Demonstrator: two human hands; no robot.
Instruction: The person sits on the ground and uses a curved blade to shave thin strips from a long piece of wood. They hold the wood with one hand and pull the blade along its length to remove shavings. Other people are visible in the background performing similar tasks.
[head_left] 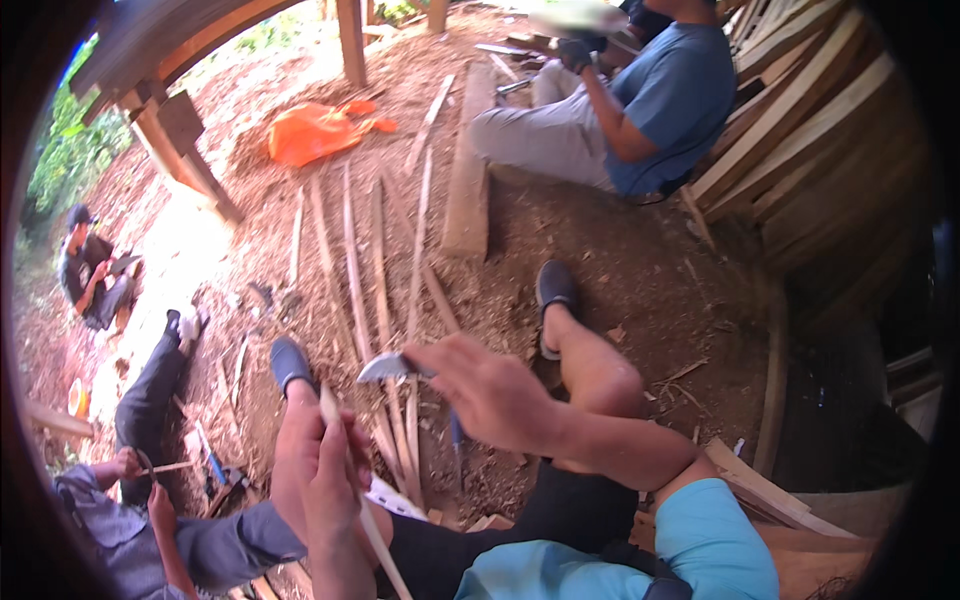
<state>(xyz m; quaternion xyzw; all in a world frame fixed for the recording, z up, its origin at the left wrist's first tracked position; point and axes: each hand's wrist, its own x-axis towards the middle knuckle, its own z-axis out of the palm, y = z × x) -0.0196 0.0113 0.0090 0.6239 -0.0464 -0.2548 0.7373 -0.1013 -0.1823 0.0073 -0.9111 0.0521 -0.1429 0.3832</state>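
Note:
My left hand [322, 465] is closed around a thin, pale wooden strip [378, 545], held above my lap. The strip's tip rises past my fingers and its other end runs down toward the lower edge of the view. My right hand [492, 395] grips a knife with a short, broad, slightly curved grey blade [384, 368]. Its blade points left, just above and to the right of the strip's tip, and whether the two touch I cannot tell. Most of the knife's handle is hidden in my fingers.
Long wooden strips [352, 255] lie on the dirt ahead, near an orange cloth [318, 132]. A thick beam [467, 190] rests beside a seated person in blue [675, 95]. Another person [110, 525] works close on my left. Planks [800, 130] lean at right.

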